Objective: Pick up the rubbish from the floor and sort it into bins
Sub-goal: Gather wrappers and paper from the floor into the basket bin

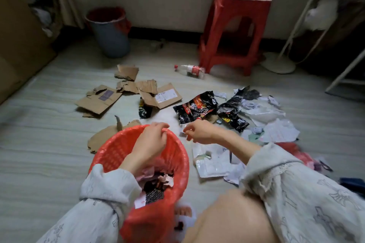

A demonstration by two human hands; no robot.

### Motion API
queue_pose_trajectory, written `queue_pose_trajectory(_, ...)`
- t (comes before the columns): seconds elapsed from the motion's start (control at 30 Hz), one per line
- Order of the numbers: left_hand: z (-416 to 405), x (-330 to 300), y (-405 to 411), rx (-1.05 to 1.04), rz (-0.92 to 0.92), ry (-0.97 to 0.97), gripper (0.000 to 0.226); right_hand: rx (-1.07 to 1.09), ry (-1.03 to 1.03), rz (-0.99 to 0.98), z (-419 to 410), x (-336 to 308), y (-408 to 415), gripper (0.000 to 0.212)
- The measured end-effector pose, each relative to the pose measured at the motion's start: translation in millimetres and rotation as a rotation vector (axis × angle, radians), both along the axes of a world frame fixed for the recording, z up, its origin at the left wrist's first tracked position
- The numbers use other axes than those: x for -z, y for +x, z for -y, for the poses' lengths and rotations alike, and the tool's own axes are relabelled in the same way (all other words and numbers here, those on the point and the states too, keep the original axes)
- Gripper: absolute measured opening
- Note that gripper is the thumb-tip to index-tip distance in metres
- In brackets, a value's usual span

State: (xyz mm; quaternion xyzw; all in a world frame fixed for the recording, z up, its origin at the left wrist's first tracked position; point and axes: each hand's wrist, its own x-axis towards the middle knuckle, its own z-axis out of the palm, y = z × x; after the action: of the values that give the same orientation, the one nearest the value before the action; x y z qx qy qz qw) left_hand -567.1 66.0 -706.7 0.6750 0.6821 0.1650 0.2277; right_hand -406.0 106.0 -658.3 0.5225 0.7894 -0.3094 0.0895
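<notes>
My left hand (153,138) grips the red basket (110,156) rim; my right hand (198,132) pinches a scrap (182,133), which goes in the basket next.

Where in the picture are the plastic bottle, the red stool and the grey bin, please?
plastic bottle (190,70): head view, on its clear body beside the red label.
red stool (245,6): head view, on the front face below the seat.
grey bin (110,35): head view, on its grey side wall.
</notes>
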Motion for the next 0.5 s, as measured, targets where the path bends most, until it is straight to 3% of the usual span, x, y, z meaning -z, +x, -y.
queue_pose_trajectory(0.17, -16, -58, 108, 0.308, 0.009, 0.099, 0.033, 0.204, 0.060, -0.014, 33, -32, 113, 0.033)
queue_pose_trajectory(0.27, -21, -71, 174, 0.541, -0.025, 0.060, 0.035, 0.271, 0.045, 0.037, 49, -29, 170, 0.034)
queue_pose_trajectory(0.4, -31, -54, 241, 0.725, -0.074, -0.024, 0.036, 0.346, 0.010, 0.088, 53, -8, 230, 0.031)
queue_pose_trajectory(0.5, -43, -6, 279, 0.802, -0.143, -0.183, 0.038, 0.426, -0.027, 0.092, 49, 37, 271, 0.032)
